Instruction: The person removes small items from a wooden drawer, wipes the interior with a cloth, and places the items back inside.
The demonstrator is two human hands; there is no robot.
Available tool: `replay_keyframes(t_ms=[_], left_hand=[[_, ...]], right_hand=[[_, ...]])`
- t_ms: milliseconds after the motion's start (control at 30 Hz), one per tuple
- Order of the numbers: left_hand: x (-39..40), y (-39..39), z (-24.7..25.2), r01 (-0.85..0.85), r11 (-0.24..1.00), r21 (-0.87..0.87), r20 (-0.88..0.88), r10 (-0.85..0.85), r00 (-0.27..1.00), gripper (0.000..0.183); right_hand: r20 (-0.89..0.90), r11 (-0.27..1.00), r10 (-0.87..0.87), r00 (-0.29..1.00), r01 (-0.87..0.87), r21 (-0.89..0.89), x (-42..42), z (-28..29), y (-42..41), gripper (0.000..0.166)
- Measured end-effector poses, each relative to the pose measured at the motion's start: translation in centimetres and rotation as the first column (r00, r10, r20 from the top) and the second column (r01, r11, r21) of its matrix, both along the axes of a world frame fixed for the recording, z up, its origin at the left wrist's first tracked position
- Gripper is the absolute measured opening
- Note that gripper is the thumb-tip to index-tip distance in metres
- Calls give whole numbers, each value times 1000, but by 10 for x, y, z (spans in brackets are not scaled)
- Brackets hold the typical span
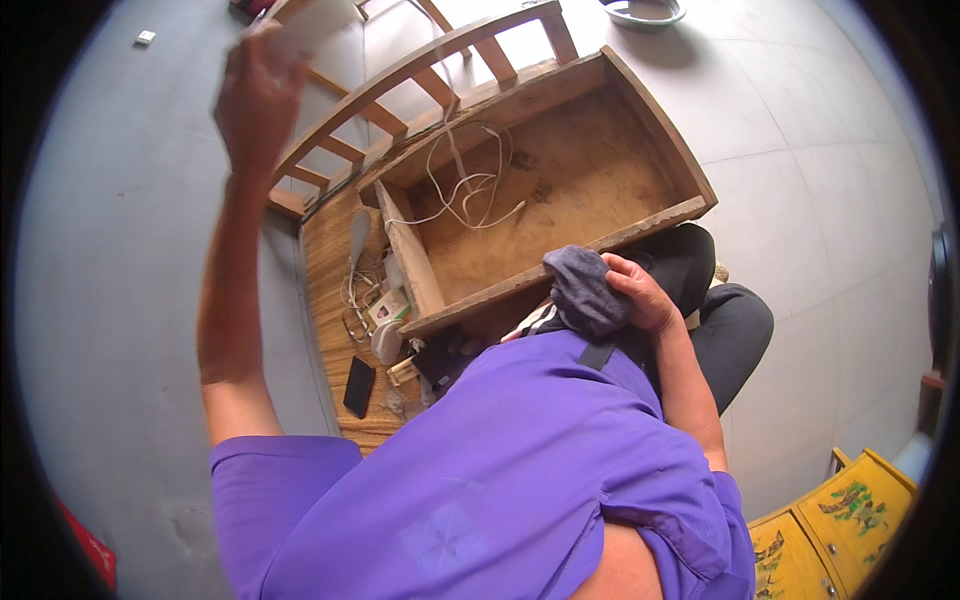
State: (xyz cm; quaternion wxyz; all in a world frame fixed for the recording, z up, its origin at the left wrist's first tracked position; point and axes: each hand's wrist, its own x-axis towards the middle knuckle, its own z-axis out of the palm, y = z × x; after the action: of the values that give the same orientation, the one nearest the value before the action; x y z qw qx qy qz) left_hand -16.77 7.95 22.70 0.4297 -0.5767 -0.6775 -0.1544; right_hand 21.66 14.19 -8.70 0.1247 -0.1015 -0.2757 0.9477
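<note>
My left hand (259, 97) is raised at the upper left, above the end of a wooden rail; it is blurred, and whether it holds anything does not show clearly. A bunched dark grey cloth (589, 291) is in my right hand (639, 291), by the near edge of a wooden drawer (555, 172). The drawer lies tilted before me, with a looped white cable (480, 180) hanging into its left part. A narrow wooden divider (409, 251) crosses the drawer's left end.
On a wood-grain surface (322, 300) at left lie a smartphone (359, 386), cables and small boxes. A curved wooden railing (420, 64) runs behind the drawer. A round basin (645, 13) stands on the tiled floor at the top. A painted yellow cabinet (832, 525) is at lower right.
</note>
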Motion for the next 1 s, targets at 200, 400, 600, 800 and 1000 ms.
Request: replay_keyframes(t_ms=[200, 400, 600, 800, 1000], left_hand=[[32, -35, -126, 63, 972, -228, 232, -9, 973, 43], [64, -78, -226, 197, 838, -508, 462, 73, 884, 45], [70, -121, -289, 126, 668, -733, 390, 262, 883, 48], [69, -128, -319, -37, 775, -630, 460, 412, 786, 54], [82, -121, -310, 20, 750, -661, 513, 432, 742, 62]], right_hand=[[18, 999, 28, 999, -28, -27, -3, 0, -1, 38], [56, 999, 29, 998, -27, -47, -3, -6, 2, 42], [62, 997, 45, 997, -41, -59, -3, -14, 3, 45], [87, 996, 46, 995, -39, -77, -3, -15, 3, 45], [99, 997, 46, 994, -39, -74, -4, -16, 4, 46]])
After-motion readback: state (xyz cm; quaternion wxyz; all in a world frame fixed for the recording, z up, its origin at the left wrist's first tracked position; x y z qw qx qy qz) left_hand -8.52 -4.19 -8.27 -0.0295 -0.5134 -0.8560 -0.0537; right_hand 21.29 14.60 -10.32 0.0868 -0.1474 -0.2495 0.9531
